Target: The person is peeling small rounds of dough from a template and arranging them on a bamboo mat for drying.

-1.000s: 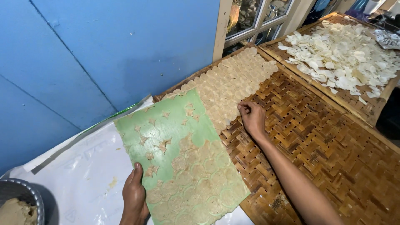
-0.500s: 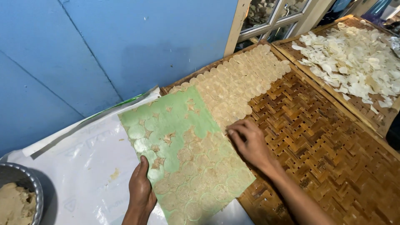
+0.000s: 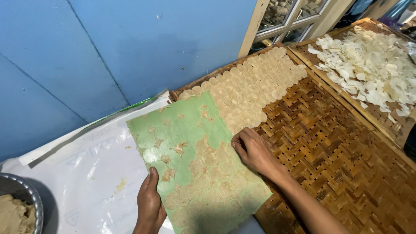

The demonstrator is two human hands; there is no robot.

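Note:
A green board (image 3: 186,130) covered with thin round dough discs lies across the edge of a woven bamboo tray (image 3: 338,147). My left hand (image 3: 149,203) grips the board's near left edge, thumb on top. My right hand (image 3: 253,151) rests on the board's right side, fingers bent over a disc where the board meets the tray. Rows of pale round discs (image 3: 251,86) lie overlapping on the tray's far left part.
A second bamboo tray (image 3: 392,123) at the right holds several dried white chips (image 3: 368,60). White plastic sheet (image 3: 86,173) covers the surface at left. A metal bowl (image 3: 32,197) of tan dough sits at the lower left. A blue wall (image 3: 130,47) stands behind.
My right hand has come back from the tray's laid discs onto the board. The board has shifted slightly, and my left hand still holds its edge.

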